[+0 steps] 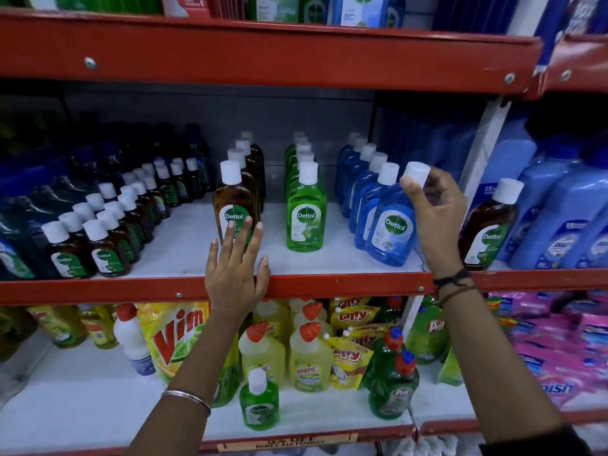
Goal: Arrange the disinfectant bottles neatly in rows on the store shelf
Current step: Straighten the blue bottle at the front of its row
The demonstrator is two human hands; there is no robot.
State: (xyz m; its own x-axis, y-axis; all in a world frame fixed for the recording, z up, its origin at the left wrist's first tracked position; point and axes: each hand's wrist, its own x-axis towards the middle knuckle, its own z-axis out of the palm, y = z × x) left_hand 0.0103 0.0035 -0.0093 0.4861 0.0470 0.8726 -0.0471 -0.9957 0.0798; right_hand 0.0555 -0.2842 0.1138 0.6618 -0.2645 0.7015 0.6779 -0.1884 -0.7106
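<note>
A: Dettol bottles stand in three rows on the middle shelf [184, 258]: brown, green and blue. Where is the one being handled?

B: At the front of the blue row. The right hand [437, 215] is grasping the blue Dettol bottle [393, 225] by its white cap and shoulder; it leans to the right, its base on the shelf.

A: And the left hand [235, 268]?

B: Released, fingers spread flat against the label of the front brown Dettol bottle [233, 205], gripping nothing.

A: How should the step go?

B: Probably tip the blue bottle upright, label forward, and slide it into line with those behind.

A: What do the bottles hold?

B: Clear plastic shows brown, green and blue liquid, nearly full. A small green Dettol bottle [259, 406] sits stray on the lower shelf.
</note>
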